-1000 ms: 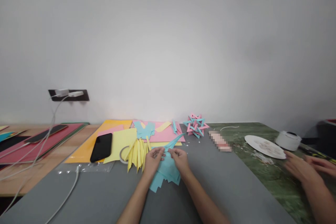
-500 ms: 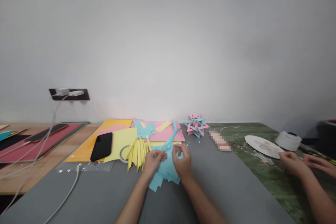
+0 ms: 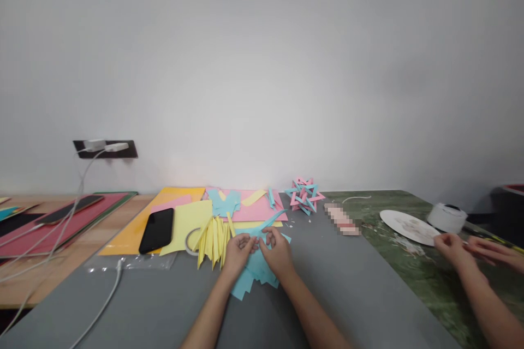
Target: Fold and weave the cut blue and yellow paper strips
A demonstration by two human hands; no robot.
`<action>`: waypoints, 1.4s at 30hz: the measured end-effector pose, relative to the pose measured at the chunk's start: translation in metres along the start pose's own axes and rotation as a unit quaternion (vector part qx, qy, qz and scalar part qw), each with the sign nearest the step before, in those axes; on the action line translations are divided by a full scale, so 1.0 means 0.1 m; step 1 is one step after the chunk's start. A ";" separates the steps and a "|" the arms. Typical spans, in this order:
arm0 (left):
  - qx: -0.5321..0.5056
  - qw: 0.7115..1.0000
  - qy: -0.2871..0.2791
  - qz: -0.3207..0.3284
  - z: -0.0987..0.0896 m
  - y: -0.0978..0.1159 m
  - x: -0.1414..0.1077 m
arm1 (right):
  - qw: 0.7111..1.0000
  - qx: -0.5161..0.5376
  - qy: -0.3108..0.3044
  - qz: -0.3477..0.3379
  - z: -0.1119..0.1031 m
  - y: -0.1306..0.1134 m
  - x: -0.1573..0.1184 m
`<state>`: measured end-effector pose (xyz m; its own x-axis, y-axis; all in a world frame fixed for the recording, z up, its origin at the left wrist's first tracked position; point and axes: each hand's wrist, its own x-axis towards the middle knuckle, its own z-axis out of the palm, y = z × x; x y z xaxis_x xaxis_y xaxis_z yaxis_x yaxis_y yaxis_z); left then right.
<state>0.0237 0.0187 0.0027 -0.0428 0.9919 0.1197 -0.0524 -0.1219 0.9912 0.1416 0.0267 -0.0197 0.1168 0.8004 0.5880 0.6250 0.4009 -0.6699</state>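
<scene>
In the head view my left hand (image 3: 239, 252) is closed, pinching a folded light-blue paper strip (image 3: 272, 221). Its narrow end points up and to the right. My right hand (image 3: 277, 251) is curled against the same strip, fingertips close to those of the left hand; the pinched part is mostly hidden by the fingers. Below both hands lies a loose pile of light-blue paper pieces (image 3: 244, 283). Left of my left hand are folded yellow paper strips (image 3: 213, 242), next to a tape roll (image 3: 189, 241).
Behind my hands lie pink sheets (image 3: 249, 211) and a pink-and-blue paper star ball (image 3: 305, 196). A black phone (image 3: 157, 230) rests on papers at left, near a white cable (image 3: 107, 302). At right, another person's hands (image 3: 460, 251) work near a white plate (image 3: 409, 227).
My right hand has moved left, closer to my left hand, onto the blue strip. The strip's tip has swung lower and to the right. The view has shifted slightly.
</scene>
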 end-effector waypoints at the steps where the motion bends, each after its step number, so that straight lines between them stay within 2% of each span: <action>1: 0.001 1.000 0.001 0.004 0.00 -0.01 0.00 | 1.000 0.004 -0.007 0.011 0.01 0.02 0.00; 4: -0.001 1.000 0.004 0.010 -0.01 -0.03 0.01 | 0.999 0.027 -0.033 0.023 0.02 0.05 0.00; 13: 0.009 1.000 0.009 0.010 0.00 -0.03 0.02 | 0.988 0.138 -0.050 0.050 0.08 0.04 0.00; 18: 0.007 1.000 0.012 0.022 0.02 -0.05 0.03 | 0.989 0.135 -0.027 0.059 0.09 0.02 0.00; 23: -0.022 0.999 0.024 -0.003 0.03 -0.06 0.03 | 0.985 0.149 -0.051 0.063 0.06 -0.01 0.00; 28: -0.040 0.999 0.008 -0.022 0.02 -0.04 0.02 | 0.981 0.173 -0.066 0.057 0.06 -0.02 -0.01; 36: -0.042 0.999 -0.002 -0.033 0.00 -0.07 0.03 | 0.988 0.107 -0.107 0.020 0.01 -0.04 -0.01; 42: -0.027 0.998 -0.012 -0.047 -0.03 -0.02 0.01 | 0.994 0.005 -0.098 -0.045 -0.04 -0.05 -0.02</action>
<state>0.0209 0.0201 0.0006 -0.0108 0.9995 0.0288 -0.1089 -0.0298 0.9936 0.1413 0.0216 -0.0158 -0.0927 0.8316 0.5475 0.6189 0.4789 -0.6226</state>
